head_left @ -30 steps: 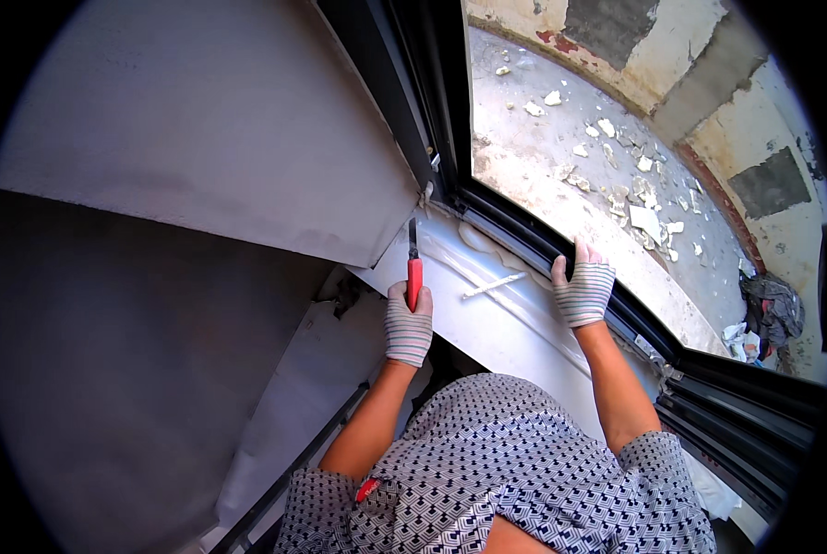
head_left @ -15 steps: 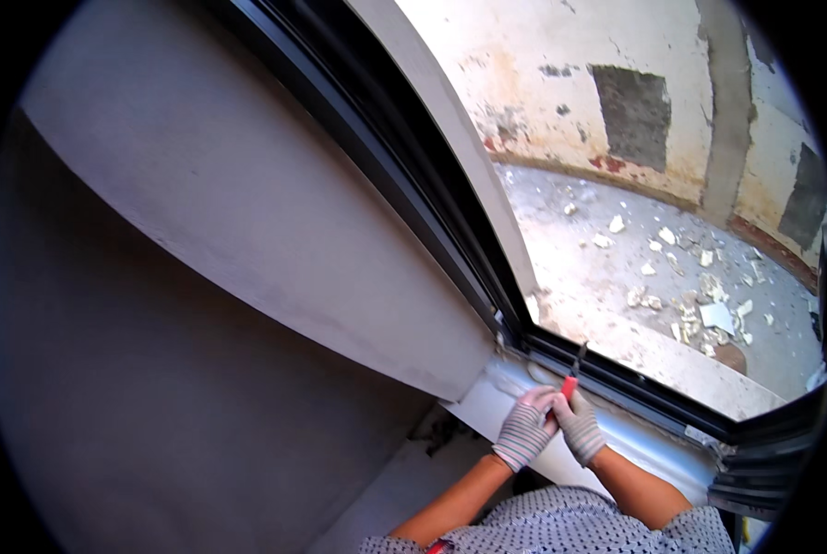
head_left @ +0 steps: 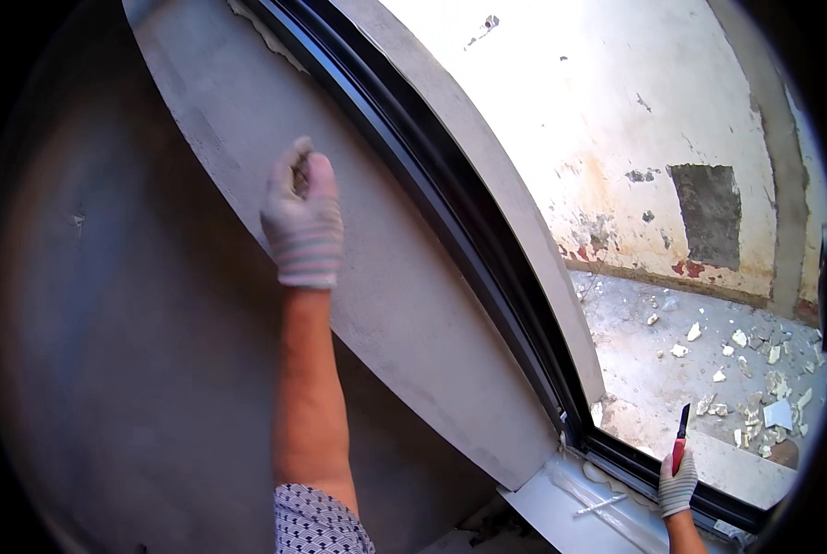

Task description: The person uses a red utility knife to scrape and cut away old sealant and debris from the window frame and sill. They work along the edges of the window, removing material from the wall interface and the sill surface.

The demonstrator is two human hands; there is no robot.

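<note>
My right hand (head_left: pixel 677 484), in a striped knit glove, grips a utility knife (head_left: pixel 679 454) by its red handle. Its dark blade points up, in front of the black window frame (head_left: pixel 649 471) at the lower right. My left hand (head_left: pixel 305 222), gloved alike, is raised before the grey window reveal (head_left: pixel 413 268). Its fingers are bent, with a gap between thumb and fingers, and I see nothing held there. Higher up, a ragged pale edge of filler (head_left: pixel 268 37) runs beside the frame. A thin white stick (head_left: pixel 601 505) lies on the white sill (head_left: pixel 547 503).
A dark grey wall (head_left: pixel 155 388) fills the left side. Beyond the window, white rubble and a pale board piece (head_left: pixel 778 414) are scattered over a concrete floor (head_left: pixel 630 328). Behind them stands a stained, patched wall (head_left: pixel 607 120).
My hands, together at the knife over the sill before, are now apart. The left has risen up and left along the reveal; the right keeps the knife. The view has shifted up and left.
</note>
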